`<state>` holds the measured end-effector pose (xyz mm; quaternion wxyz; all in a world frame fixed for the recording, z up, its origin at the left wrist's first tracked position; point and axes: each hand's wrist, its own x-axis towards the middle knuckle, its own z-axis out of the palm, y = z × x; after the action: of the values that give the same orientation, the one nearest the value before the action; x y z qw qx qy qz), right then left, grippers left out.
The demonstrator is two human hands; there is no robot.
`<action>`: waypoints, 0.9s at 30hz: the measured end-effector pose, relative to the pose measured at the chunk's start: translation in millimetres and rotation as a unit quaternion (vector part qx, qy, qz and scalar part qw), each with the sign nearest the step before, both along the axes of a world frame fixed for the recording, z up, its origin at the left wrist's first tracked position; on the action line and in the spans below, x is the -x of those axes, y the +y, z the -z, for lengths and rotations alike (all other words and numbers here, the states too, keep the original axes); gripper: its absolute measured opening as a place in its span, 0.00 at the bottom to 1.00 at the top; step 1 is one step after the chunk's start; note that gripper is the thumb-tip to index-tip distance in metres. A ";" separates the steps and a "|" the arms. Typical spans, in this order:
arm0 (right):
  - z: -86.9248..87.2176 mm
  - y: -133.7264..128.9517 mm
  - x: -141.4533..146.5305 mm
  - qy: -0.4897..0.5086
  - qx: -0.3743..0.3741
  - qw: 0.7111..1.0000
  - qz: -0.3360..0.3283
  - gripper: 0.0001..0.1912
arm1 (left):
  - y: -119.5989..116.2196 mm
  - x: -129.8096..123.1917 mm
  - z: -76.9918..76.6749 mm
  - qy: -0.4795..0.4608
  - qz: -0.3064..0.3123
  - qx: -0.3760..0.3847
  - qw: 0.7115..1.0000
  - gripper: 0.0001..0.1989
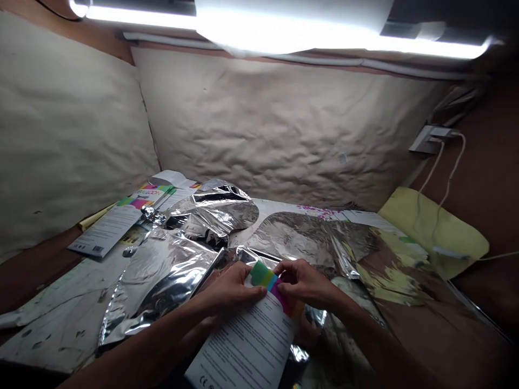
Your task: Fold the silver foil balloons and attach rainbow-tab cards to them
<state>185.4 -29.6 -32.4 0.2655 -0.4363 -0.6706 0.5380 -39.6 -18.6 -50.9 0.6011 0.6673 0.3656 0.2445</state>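
Pinches the color-striped printed card (pixel 251 340) with left hand (pixel 238 283) and right hand (pixel 305 281), near shiny silver foil pieces (pixel 158 275) on the counter (pixel 67 316).

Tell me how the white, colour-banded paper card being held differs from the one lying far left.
The held card is gripped by the left hand and right hand; neither touches the left card. The held card runs past the picture's bottom edge; the left card's lower end, with its barcode, shows. Both are white with small print and coloured bands.
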 end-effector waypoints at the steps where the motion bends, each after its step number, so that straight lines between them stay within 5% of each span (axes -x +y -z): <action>1: -0.3 -3.0 2.0 -0.048 -0.035 0.998 0.008 0.07 | -0.3 -0.4 0.0 0.021 0.006 -0.018 1.000 0.16; 4: -0.1 -10.1 10.7 -0.208 -0.167 0.961 0.076 0.09 | -1.1 -0.4 -1.5 0.070 -0.012 -0.058 0.996 0.15; 6: 0.4 -10.3 13.2 -0.215 -0.193 0.953 0.095 0.13 | -1.4 0.5 -3.7 0.070 -0.018 -0.049 0.996 0.16; 9: 2.0 -3.6 7.4 -0.017 -0.073 0.997 -0.033 0.16 | -1.2 1.8 -6.7 0.045 0.006 -0.012 0.999 0.18; 11: 3.4 1.2 1.6 0.087 0.026 0.991 -0.100 0.14 | -0.3 2.0 -6.8 0.037 0.020 0.000 0.999 0.18; 17: 2.2 -1.2 0.1 0.060 -0.001 0.997 -0.054 0.14 | 4.1 3.8 -3.6 0.050 0.032 -0.013 0.998 0.19; 22: 5.0 1.8 -7.8 0.272 0.240 0.928 -0.085 0.14 | 7.2 7.8 -10.1 -0.003 0.043 0.033 0.999 0.20; 27: 7.3 1.3 -7.6 0.330 0.269 0.902 -0.079 0.18 | 9.6 10.6 -13.1 -0.048 0.055 0.018 0.997 0.17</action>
<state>193.1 -28.2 -39.7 0.3012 -0.2346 -0.4068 0.8299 -50.3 -9.1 -37.8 0.6428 0.6627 0.3031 0.2360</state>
